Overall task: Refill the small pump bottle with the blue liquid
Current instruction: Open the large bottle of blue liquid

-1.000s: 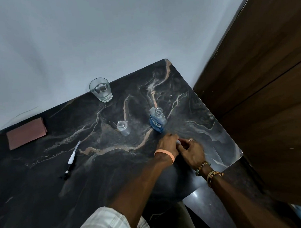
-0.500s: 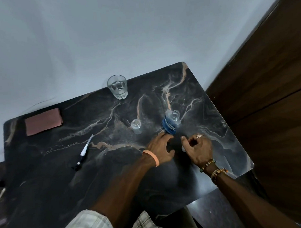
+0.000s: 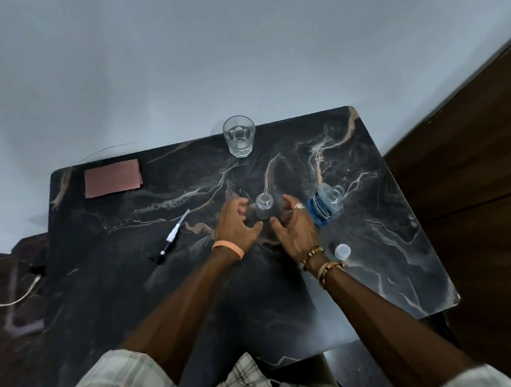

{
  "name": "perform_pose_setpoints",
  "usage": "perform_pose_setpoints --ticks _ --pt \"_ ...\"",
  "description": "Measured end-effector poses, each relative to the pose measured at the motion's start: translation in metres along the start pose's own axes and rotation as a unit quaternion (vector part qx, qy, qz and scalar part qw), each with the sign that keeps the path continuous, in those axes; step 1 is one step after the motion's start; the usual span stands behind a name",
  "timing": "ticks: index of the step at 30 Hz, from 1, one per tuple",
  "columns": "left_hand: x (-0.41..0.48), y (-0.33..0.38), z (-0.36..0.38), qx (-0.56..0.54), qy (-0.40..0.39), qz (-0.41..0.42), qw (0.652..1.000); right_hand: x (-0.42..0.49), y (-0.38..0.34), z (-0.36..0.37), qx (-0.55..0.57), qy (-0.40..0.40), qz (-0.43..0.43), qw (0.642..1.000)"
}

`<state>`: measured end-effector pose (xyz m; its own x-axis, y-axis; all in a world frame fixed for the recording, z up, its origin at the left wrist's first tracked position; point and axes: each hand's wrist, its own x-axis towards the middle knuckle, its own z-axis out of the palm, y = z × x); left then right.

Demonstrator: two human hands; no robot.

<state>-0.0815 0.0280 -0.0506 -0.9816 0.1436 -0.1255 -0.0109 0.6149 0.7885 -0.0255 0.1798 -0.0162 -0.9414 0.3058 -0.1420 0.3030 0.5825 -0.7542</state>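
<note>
A small clear bottle [image 3: 264, 205] without its pump stands upright mid-table. My left hand [image 3: 234, 227] and my right hand [image 3: 293, 226] flank it with fingers spread, close to its sides; neither clearly grips it. To the right stands the uncapped bottle of blue liquid [image 3: 326, 208], just beyond my right hand. Its white cap [image 3: 342, 251] lies on the table beside my right wrist. The white-and-black pump head with its tube [image 3: 172, 236] lies to the left of my left hand.
A drinking glass [image 3: 239, 136] stands at the far edge of the dark marble table [image 3: 395, 246]. A pink cloth [image 3: 112, 177] lies at the far left. A wooden door or cabinet [image 3: 464, 157] borders the right side. A white cable [image 3: 17, 297] hangs at the left.
Both hands left the spot near the blue bottle and moved left to either side of the small clear bottle. The white cap now lies loose on the table. The camera view shifted.
</note>
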Motion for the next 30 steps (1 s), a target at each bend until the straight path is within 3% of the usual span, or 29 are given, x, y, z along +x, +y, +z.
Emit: perform_pose_setpoints --ticks 3,7,15,21,30 --pt "0.012 0.001 0.002 -0.022 -0.052 -0.010 0.998 0.014 -0.004 0.004 0.002 -0.026 0.030 0.999" --pt "0.027 0.008 0.004 -0.037 -0.105 0.004 0.994 0.026 -0.005 0.005 -0.046 -0.073 -0.002 0.996" --pt "0.041 0.023 -0.008 -0.074 -0.058 0.029 0.995 0.033 -0.025 -0.003 0.012 -0.034 -0.043 0.998" --pt "0.051 0.049 -0.030 -0.060 -0.052 0.097 0.992 0.042 -0.053 -0.024 -0.003 -0.008 -0.096 0.995" --pt "0.046 0.086 -0.050 -0.091 -0.038 0.119 0.988 0.040 -0.074 -0.056 -0.022 0.032 -0.121 0.992"
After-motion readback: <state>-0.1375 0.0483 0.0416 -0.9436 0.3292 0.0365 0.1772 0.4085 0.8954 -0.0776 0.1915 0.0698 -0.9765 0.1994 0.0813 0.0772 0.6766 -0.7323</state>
